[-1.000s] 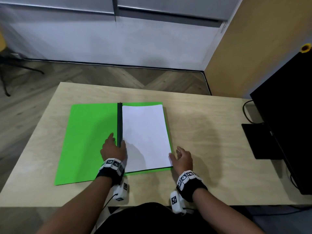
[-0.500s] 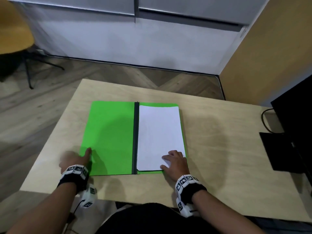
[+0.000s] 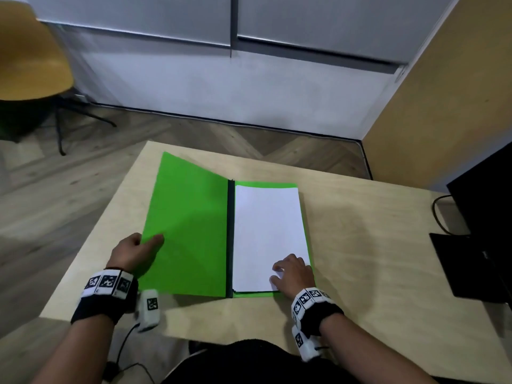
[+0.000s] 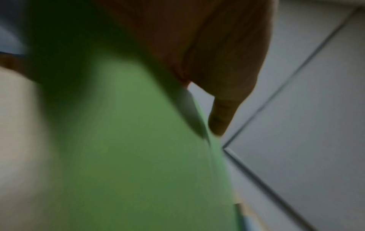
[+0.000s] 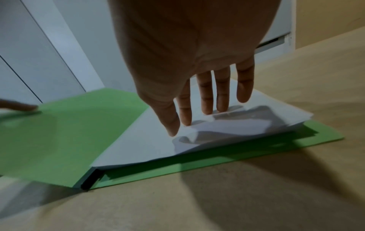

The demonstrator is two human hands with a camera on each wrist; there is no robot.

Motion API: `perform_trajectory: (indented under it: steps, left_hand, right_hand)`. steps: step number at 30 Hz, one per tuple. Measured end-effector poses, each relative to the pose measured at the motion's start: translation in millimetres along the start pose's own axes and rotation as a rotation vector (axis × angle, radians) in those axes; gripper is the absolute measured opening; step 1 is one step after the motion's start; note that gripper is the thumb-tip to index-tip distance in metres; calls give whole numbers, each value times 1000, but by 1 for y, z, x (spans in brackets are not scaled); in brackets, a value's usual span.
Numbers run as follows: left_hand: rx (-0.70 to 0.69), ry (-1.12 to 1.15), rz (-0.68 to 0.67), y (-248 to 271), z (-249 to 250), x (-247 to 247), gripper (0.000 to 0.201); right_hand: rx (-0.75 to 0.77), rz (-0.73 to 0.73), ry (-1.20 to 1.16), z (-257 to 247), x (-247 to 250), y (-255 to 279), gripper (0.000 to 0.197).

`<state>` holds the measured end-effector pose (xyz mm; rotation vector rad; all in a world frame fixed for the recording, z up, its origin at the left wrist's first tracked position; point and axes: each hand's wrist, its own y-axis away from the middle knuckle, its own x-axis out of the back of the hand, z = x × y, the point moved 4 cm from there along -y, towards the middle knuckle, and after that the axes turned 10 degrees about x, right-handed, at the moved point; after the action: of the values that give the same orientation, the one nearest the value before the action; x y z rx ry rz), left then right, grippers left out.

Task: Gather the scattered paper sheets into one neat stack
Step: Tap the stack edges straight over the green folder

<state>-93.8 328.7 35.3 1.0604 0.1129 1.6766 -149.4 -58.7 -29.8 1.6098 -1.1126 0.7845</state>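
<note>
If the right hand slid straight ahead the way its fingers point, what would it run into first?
Nothing solid, probably: the right hand lies flat on the white paper stack, so its fingers would slide up the sheets toward the green folder's far edge.

The folder (image 3: 191,231) is bright green, and it has a dark strip (image 3: 230,239) down its middle. The paper sheets (image 3: 266,234) on its right side are plain white. The table (image 3: 374,259) is pale, light wood. Both wrists wear black bands (image 3: 321,317) with little black-and-white square patterns. The chair (image 3: 30,56) far to the left is yellow. The floor (image 3: 69,178) is brown wood in a zigzag. The screen (image 3: 487,206) on the right is black.
</note>
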Motion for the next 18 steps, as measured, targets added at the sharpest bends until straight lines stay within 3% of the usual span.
perform_trajectory:
  steps: [2,4,6,8,9,11,13,16,18]
  left_hand:
    - [-114,138,-224,26,24,-8,28]
    - [-222,241,-392,62,51,-18,20]
    - [-317,281,-517,98,75,-34,31]
    - [-374,270,-614,120,88,-56,51]
    - [-376,243,-644,124,90,-70,59]
    - [-325,172,-666,116,87,-99,63]
    - [-259,59,-624,97,75,-128,55]
    - [-203,-231,-432,63,51,-161,49]
    - [-156,-330,-308,47,40,-177,57]
  right_hand:
    - [13,0,-22,1,2,3,27]
    - [-6,34,-87,4,5,5,24]
    - [-48,101,-187,7,9,6,19]
    - [-88,161,-450,17,9,5,14]
    - [-89,211,-629,22,9,3,21]
    - [-153,316,-1016,36,12,5,38]
    - [-236,370,-1237,48,26,9,39]
    - [-311,346,-1587,66,44,17,39]
    - [-276,274,-1630,81,44,14,47]
